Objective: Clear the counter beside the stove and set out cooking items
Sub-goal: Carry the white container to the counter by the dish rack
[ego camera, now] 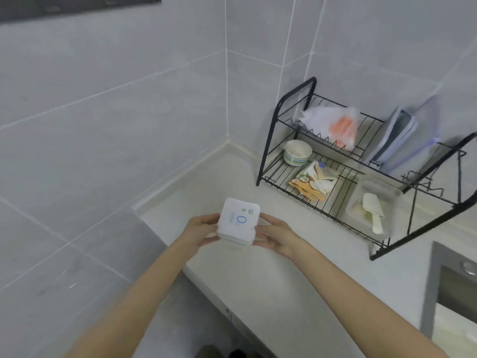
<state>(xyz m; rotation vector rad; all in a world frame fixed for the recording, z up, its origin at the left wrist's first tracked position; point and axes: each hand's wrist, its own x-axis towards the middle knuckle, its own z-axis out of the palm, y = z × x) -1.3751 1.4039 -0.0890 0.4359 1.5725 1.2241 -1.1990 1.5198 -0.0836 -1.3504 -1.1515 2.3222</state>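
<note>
White and square, the stacked pack (pixel 238 222) sits between the person's two hands, held over the left end of the counter (pixel 258 293), near its front edge and apparently clear of the surface. The left hand (pixel 200 229) grips the pack's left side with curled fingers, thumb on the upper edge. The right hand (pixel 277 235) cups the right side, fingers curved underneath and thumb against the flank. The top face carries a blue ring and small marks (too blurred to read from here).

Towards the counter's back right corner stands a black wire rack (pixel 271 140). Its lower shelf holds a paper bowl (pixel 298 152), a printed snack packet (pixel 313 183) and a clear tub (pixel 371 208) with a pale scoop in it. On the upper shelf are a plastic bag (pixel 333 124) and some leaning flat boards (pixel 397 135). A sink (pixel 454 285) cuts into the counter at the right edge. No stove is in sight.

I judge this to be the clearing step, with the pack being carried to another spot, though whether it is going up or coming down I cannot tell. The next move calls for keeping both hands level so the layers stay square, then choosing a landing place, perhaps free wire on the rack.
</note>
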